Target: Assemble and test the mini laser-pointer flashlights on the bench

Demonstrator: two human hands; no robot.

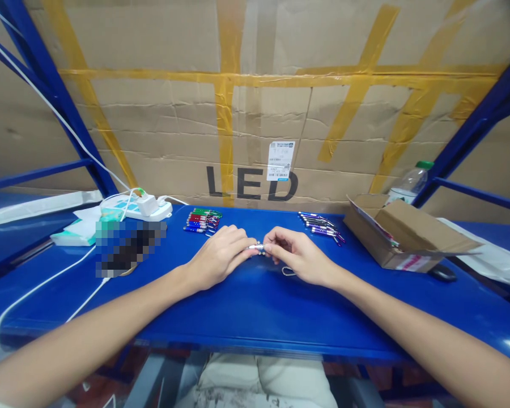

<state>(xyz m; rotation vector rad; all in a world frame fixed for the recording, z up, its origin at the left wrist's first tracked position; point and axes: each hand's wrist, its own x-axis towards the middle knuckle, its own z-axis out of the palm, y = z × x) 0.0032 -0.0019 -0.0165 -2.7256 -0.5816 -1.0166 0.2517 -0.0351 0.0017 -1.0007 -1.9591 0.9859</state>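
L hand (219,255) + R hand (304,258) meet over mid surface (238,317), both pinching a small silver pen-like item (256,247) btwn fingertips, one end each. Thin loop (288,272) shows under R hand; from here I can't tell if it's attached. Green/red/blue pens (198,219) lie in a row beyond L hand; blue/blk/purple pens (323,231) beyond R hand. Open cardboard box (372,241) further R, blk mouse-like item (444,273) just beside, green-capped bottle (410,184) behind. White power strip (155,211) w/ cables at L.
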